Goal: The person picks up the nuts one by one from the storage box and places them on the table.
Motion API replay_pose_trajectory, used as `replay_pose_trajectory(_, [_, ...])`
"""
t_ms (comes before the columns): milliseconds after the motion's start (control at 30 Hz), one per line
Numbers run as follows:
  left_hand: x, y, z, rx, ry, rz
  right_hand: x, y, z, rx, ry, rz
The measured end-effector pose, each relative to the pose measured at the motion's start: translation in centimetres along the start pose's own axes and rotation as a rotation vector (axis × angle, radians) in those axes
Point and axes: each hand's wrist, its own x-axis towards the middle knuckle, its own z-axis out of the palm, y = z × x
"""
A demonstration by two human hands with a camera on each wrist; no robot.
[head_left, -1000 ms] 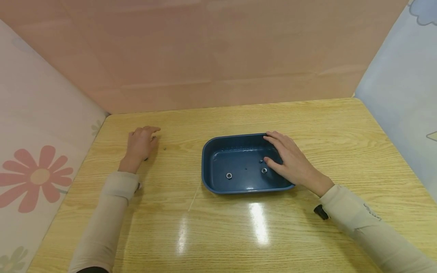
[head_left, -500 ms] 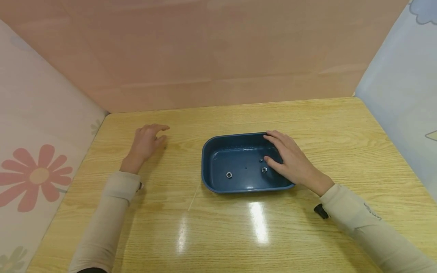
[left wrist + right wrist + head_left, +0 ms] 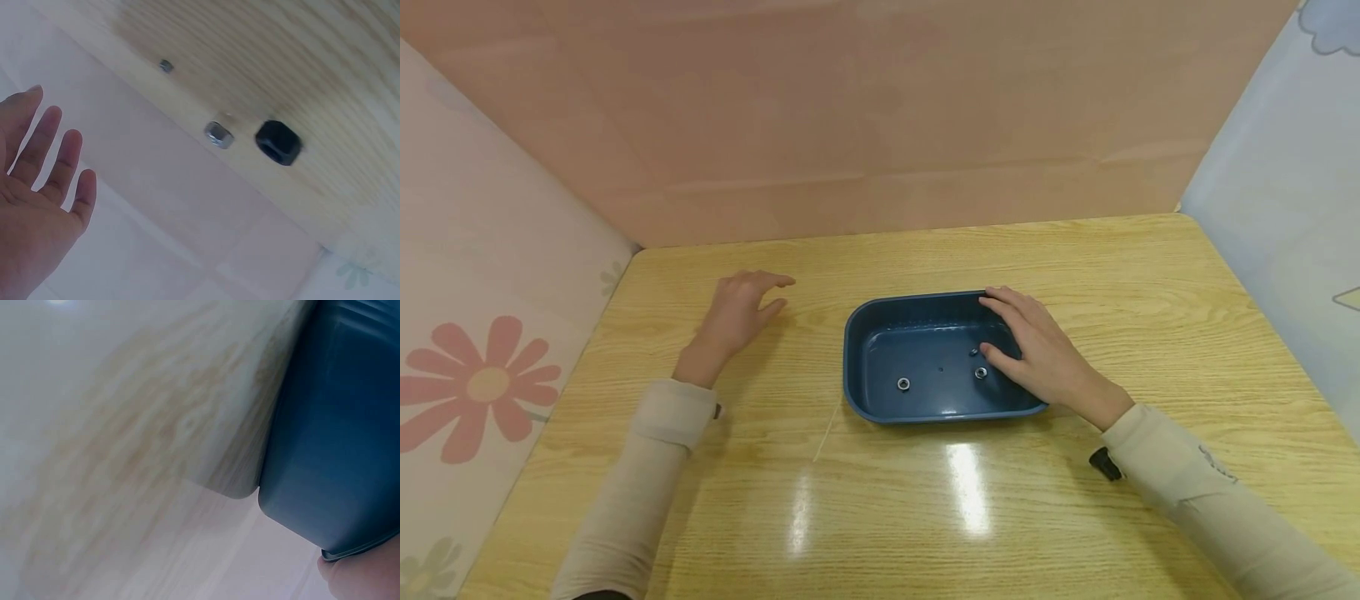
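Note:
My left hand [image 3: 739, 312] is above the table left of the blue plastic tray, thumb and fingers apart and nothing between them. In the left wrist view, a black nut [image 3: 278, 142], a silver nut [image 3: 219, 134] and a tiny nut [image 3: 165, 65] lie on the tabletop, apart from the fingers [image 3: 65, 159]. The head view hides these three behind the hand. My right hand [image 3: 1041, 358] holds the tray [image 3: 853, 367] at its right end, fingers over the far corner rim and thumb inside. A silver nut [image 3: 903, 384], another nut [image 3: 981, 373] and a smaller one [image 3: 973, 352] lie in the tray.
The wood-grain table [image 3: 880, 508] is bounded by a pinkish back panel [image 3: 865, 125], a flowered left panel [image 3: 490, 250] and a pale blue right panel [image 3: 1285, 217]. A tiny dark speck [image 3: 940, 369] shows on the tray floor.
My left hand has moved right, towards the tray, and its thumb and forefinger show more plainly. The small piece on the table beside it is now covered. Right hand and tray stay put.

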Motion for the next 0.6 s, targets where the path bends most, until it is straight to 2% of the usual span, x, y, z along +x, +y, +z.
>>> replay_pose_trajectory(167, [-0.1,1.1,-0.1,-0.009,-0.007,0.006,0.0,0.0,0.0,0.003,-0.004,0.006])
replay_pose_trajectory(367, [-0.2,2.2,-0.2,-0.002,0.029,0.067,0.0,0.0,0.0,0.007,-0.006,0.004])
replay_pose_trajectory(600, [-0.4,3.8,-0.5,0.004,0.039,0.129,0.0,0.1,0.0,0.005,-0.002,-0.003])
